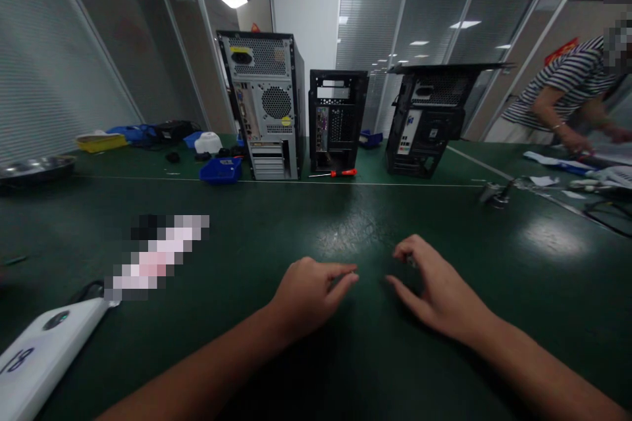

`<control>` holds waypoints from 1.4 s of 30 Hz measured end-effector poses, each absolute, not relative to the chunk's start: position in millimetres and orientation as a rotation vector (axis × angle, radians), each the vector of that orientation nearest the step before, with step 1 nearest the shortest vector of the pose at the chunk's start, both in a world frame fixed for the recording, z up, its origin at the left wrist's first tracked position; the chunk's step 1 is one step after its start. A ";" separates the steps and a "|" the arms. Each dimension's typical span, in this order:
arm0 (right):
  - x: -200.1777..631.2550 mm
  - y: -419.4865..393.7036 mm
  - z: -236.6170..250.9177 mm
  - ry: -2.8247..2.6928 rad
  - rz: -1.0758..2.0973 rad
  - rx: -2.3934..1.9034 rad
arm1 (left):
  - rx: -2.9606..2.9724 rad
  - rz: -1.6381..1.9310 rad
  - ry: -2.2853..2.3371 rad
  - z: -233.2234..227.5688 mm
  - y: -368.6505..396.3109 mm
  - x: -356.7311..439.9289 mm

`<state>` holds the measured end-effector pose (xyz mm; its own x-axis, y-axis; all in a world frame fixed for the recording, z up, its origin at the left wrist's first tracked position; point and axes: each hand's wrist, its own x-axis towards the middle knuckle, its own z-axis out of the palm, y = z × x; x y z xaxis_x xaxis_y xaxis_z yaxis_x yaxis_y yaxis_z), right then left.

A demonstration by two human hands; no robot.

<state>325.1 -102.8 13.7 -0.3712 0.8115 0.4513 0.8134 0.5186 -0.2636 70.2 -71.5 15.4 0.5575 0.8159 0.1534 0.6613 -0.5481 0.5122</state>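
My left hand (311, 293) hovers over the dark green tabletop (276, 230), its thumb and index finger nearly meeting in a pinch. A tiny light speck shows at those fingertips, too small to name. To the right of it, my right hand (437, 289) has its thumb well apart from its curved fingers. A faint glint shows inside that curve, and I cannot tell what it is. Beyond both hands, a red-handled screwdriver (343, 173) lies in front of the middle computer case (338, 122).
A tall computer case (276, 102) stands left, another case (419, 122) with its panel jutting out right. A blue tray (220, 170) sits behind. A white device (54, 348) lies front left, small metal parts (495, 195) at right. A person in a striped shirt (557, 82) works far right.
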 end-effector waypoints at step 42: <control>515.1 -71.9 5.3 -1.309 -0.404 -2.037 | 2.618 0.144 1.538 4.9 -54.5 57.2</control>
<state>515.1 -71.9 5.3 0.4480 0.6801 0.5803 0.8888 -0.2691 -0.3709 57.2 -54.5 4.9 0.4849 0.8740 0.0299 0.8643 -0.4842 0.1359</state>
